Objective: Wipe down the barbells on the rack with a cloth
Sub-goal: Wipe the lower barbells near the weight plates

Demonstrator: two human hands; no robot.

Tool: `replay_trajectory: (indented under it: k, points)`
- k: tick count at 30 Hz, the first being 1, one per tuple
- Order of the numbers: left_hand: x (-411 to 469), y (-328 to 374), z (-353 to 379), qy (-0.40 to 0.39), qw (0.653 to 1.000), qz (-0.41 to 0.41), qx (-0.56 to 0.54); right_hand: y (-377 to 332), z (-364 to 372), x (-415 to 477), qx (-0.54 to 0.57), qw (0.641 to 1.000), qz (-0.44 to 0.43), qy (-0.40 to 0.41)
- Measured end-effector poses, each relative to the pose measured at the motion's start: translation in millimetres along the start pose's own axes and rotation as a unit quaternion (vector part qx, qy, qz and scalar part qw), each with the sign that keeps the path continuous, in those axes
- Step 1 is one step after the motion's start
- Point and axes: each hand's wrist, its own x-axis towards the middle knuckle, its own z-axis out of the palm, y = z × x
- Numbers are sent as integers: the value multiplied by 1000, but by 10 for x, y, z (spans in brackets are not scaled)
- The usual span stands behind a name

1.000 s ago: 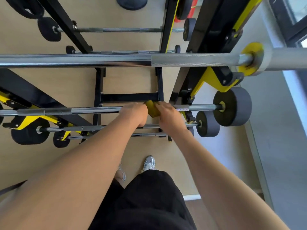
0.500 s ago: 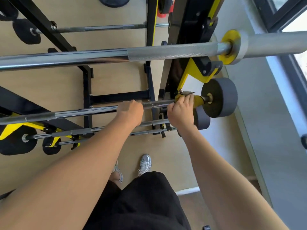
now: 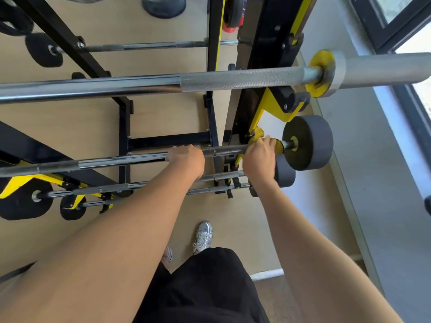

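A chrome barbell (image 3: 116, 160) with grey end weights lies across the black and yellow rack (image 3: 275, 106). My left hand (image 3: 186, 159) grips this bar near its middle. My right hand (image 3: 260, 157) wraps a yellow cloth (image 3: 256, 134) around the same bar, close to the grey weight (image 3: 312, 141) at its right end. The cloth shows above and to the right of my fingers. A thick long barbell (image 3: 210, 81) rests higher on the rack, and two thinner bars (image 3: 130, 186) sit lower, partly hidden by my forearms.
Another bar with black end weights (image 3: 44, 51) hangs at the far side. The floor is tan wood, with a grey strip and a window (image 3: 405, 31) to the right. My feet in silver shoes (image 3: 204, 235) stand below the rack.
My right hand has slid the yellow cloth rightward along the bar, from beside my left hand out to the grey weight. My left hand has kept its grip on the bar.
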Motion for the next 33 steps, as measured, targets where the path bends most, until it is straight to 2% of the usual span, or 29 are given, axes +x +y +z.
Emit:
replay_trajectory:
  k: [3, 6, 11, 14, 16, 17, 19, 20, 21, 25, 26, 27, 28, 30, 31, 32, 33]
  points:
    - [3, 13, 2, 16, 1000, 13, 8, 210, -217, 3, 131, 975, 177, 38]
    - [6, 44, -9, 24, 999, 18, 12, 113, -246, 34, 299, 901, 314, -10]
    - [-10, 9, 6, 40, 999, 31, 20, 111, -127, 270, 484, 773, 407, -51]
    - [-27, -43, 19, 55, 997, 45, 26, 265, -160, 355, 584, 650, 485, -20]
    - [-50, -69, 27, 64, 996, 53, 28, 388, -138, 409, 642, 593, 485, 32]
    - [-56, -81, 29, 69, 996, 56, 30, 437, -125, 430, 661, 579, 475, 42]
    - [-41, -99, 47, 77, 995, 60, 28, 436, -95, 442, 698, 534, 476, 24]
    - [-22, -102, 58, 80, 995, 60, 23, 380, -78, 411, 706, 525, 476, 4]
    - [-12, -95, 62, 80, 995, 60, 20, 311, -45, 358, 692, 544, 475, -21]
    - [-8, -34, 49, 73, 996, 54, 11, 214, 69, 161, 590, 674, 438, -75]
    - [-3, -25, 56, 70, 996, 51, 9, 287, 84, 189, 580, 686, 433, -74]
    - [-2, -18, 59, 68, 996, 49, 6, 363, 42, 227, 584, 682, 436, -62]
    - [0, -11, 54, 70, 996, 48, 6, 463, 27, 311, 616, 650, 444, -40]
    - [1, -11, 59, 73, 996, 49, 14, 584, -62, 438, 695, 542, 471, 32]
    - [-3, -16, 62, 74, 996, 50, 17, 588, -95, 465, 717, 501, 482, 51]
    - [-4, -18, 72, 75, 996, 51, 18, 536, -131, 459, 732, 481, 481, 48]
    - [-4, -14, 82, 79, 995, 50, 20, 454, -144, 415, 723, 497, 479, 26]
